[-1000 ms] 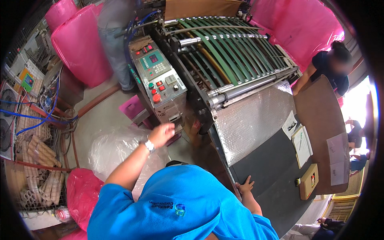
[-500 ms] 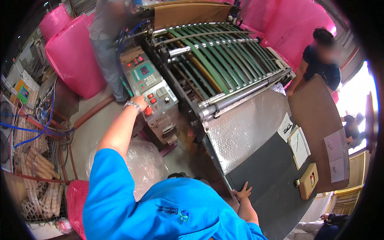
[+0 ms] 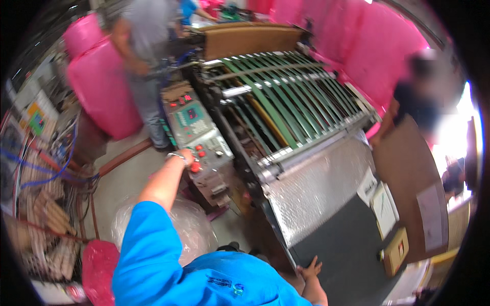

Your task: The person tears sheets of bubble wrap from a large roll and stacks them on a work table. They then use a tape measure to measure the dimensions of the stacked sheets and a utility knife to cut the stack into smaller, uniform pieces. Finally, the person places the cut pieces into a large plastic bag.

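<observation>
Several buttons stand on the panel, left of the green belts; the left hand is at them, beside the red knob, its opening and any grip too blurred to tell. The right hand, fingers spread and grasping nothing, rests on the left edge of the black table.

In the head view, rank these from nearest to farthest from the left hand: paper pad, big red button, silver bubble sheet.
From the left hand:
1. Big red button: right beside it, on the control panel.
2. Silver bubble sheet: to its right, across the gap.
3. Paper pad: farther right, beyond the sheet.
</observation>
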A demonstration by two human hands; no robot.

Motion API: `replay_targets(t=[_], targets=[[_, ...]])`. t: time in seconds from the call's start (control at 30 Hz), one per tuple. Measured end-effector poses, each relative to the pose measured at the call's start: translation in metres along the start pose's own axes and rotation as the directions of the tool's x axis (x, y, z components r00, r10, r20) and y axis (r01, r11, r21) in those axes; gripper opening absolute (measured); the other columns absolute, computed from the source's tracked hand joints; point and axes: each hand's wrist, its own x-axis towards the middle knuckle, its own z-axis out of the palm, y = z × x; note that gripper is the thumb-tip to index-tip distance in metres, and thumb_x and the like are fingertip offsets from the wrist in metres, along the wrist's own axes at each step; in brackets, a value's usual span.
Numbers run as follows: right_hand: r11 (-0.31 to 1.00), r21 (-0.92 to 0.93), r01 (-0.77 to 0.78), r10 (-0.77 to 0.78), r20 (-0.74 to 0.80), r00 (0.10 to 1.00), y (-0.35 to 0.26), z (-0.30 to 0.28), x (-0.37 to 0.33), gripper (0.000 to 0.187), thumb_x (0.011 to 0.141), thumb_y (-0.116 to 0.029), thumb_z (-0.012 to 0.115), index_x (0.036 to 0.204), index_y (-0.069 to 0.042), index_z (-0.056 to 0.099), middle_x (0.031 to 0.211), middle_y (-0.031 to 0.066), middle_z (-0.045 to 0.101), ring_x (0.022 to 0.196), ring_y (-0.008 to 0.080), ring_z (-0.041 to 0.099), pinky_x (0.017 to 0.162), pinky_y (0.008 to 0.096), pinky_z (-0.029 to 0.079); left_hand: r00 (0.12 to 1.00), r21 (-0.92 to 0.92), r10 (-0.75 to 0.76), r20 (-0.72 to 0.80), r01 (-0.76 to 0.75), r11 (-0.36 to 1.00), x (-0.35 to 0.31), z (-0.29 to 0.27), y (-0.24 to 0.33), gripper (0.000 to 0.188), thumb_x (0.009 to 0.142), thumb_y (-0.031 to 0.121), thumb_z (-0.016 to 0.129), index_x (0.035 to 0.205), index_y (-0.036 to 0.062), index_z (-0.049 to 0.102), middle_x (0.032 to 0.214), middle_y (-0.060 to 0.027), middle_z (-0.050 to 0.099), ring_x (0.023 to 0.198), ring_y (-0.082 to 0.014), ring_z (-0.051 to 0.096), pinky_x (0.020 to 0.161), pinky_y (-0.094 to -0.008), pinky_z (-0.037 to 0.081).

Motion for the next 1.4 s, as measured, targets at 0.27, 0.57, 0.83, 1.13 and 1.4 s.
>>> replay_targets(t=[0.27,0.57,0.83,1.13,1.4], targets=[[0.871,-0.477,0.119,-0.443,-0.658,0.609,0.012,0.031,-0.004,0.037,0.069,-0.032,0.063,0.095,-0.010,0.047,0.095,0.0041,0.051,0.067,0.0190,0.049,0.065,0.0404,0.045,0.988,-0.028,-0.129,0.084,0.132,0.991,0.008,0.019,-0.004,0.033,0.075,0.029,0.051,0.098,0.0086,0.061,0.105,-0.0117,0.058,0.094,-0.0263,0.057,0.078,-0.0437,0.043],[0.982,-0.181,0.057,-0.120,-0.363,0.924,0.013,0.025,0.015,0.058,0.066,-0.047,0.062,0.102,-0.011,0.035,0.106,0.0148,0.036,0.085,0.0273,0.034,0.072,0.0408,0.034,0.995,-0.013,-0.022,0.093,0.023,1.000,0.006,0.009,0.002,0.031,0.076,0.022,0.049,0.102,0.0079,0.059,0.108,-0.0100,0.057,0.096,-0.0247,0.057,0.075,-0.0423,0.047],[0.999,0.019,-0.027,0.029,-0.102,0.994,0.013,0.020,0.025,0.092,0.062,-0.061,0.058,0.129,-0.020,0.010,0.131,0.0225,0.007,0.116,0.0435,0.010,0.093,0.0530,0.019,0.998,-0.063,-0.010,0.069,0.015,0.998,0.021,0.019,-0.008,0.032,0.073,0.017,0.049,0.101,0.0036,0.057,0.106,-0.0147,0.057,0.095,-0.0268,0.056,0.076,-0.0364,0.047],[0.995,0.019,-0.103,0.103,0.001,0.995,-0.005,-0.004,0.011,0.101,0.061,-0.062,0.058,0.136,-0.022,0.003,0.138,0.0235,-0.003,0.124,0.0472,0.002,0.097,0.0567,0.015,0.981,-0.145,-0.125,0.151,0.147,0.978,-0.005,0.002,0.000,0.050,0.074,0.017,0.049,0.121,0.0036,0.039,0.113,-0.0194,0.051,0.103,-0.0286,0.051,0.085,-0.0363,0.042],[0.991,-0.018,-0.136,0.136,0.025,0.990,-0.025,-0.034,0.024,0.103,0.060,-0.059,0.061,0.135,-0.024,0.001,0.138,0.0228,-0.005,0.124,0.0460,0.002,0.098,0.0563,0.016,0.953,-0.016,-0.237,0.189,0.244,0.970,0.023,0.019,-0.001,0.045,0.072,0.014,0.048,0.116,0.0036,0.046,0.109,-0.0179,0.053,0.099,-0.0285,0.054,0.079,-0.0364,0.045]])
